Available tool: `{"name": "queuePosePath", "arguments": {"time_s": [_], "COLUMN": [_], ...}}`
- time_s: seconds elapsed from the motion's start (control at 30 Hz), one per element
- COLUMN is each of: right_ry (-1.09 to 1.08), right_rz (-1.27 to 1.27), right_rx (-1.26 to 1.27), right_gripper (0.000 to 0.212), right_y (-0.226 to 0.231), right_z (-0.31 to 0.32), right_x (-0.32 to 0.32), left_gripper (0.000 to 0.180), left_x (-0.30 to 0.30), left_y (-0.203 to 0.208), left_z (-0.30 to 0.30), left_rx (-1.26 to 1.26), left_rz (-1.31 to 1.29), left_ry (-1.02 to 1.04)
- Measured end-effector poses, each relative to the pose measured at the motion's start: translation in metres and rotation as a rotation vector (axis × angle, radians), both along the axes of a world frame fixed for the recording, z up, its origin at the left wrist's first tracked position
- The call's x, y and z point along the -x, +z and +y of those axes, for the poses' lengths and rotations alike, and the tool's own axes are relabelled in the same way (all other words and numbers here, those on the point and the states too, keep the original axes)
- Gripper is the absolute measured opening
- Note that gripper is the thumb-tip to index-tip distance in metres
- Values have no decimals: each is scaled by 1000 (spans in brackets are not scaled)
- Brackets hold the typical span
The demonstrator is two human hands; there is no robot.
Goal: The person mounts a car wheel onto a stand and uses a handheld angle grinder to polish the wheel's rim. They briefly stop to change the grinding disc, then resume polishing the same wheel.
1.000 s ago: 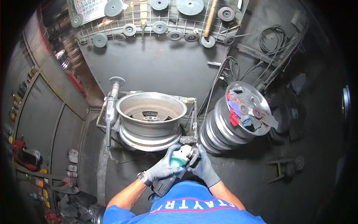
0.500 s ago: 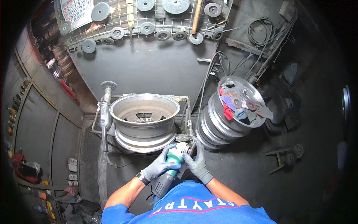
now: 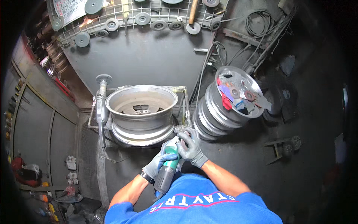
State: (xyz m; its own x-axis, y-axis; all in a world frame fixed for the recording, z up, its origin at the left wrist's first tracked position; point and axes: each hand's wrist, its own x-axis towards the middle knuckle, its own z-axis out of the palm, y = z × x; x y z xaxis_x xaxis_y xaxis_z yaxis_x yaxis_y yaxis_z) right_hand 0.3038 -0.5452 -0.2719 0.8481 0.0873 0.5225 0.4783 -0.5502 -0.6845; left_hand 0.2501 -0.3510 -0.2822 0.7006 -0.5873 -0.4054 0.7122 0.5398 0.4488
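A green and dark grey angle grinder is held close against my blue shirt, its head pointing away from me. My left hand, in a grey-blue glove, wraps around the green part of its body. My gloved right hand is closed over the grinder's head, and its fingers largely hide the disc. Just beyond my hands, a metal wheel rim lies face up on a frame stand. A long grey power tool with a round disc pad hangs upright at the stand's left side.
To the right, stacked rims carry loose discs, gloves and cloths on top. A wire grid with grinding discs and a hammer spans the back. Cables coil at the back right. Shelving lines the left.
My right hand has turned from upright fingers beside the disc to closed over the grinder's head. The grinder stays in my left hand. The view has shifted, so the scene sits higher.
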Motion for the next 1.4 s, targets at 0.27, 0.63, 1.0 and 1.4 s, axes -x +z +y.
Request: {"name": "queuePosePath", "arguments": {"time_s": [0.27,0.63,1.0,1.4], "right_ry": [239,231,320,162], "right_rz": [-2,197,295,385], "right_rx": [48,293,99,495], "right_gripper": [52,22,32,30], "right_y": [40,48,58,68], "right_z": [-11,-22,-30,-28], "right_x": [-3,-1,-2,-4], "left_gripper": [88,80,73,72], "left_x": [4,17,16,14], "left_y": [-11,-37,-15,-37], "left_z": [4,-6,-10,-13], "left_rx": [13,116,106,151], "left_rz": [-68,85,37,110], "left_ry": [130,127,173,108]}}
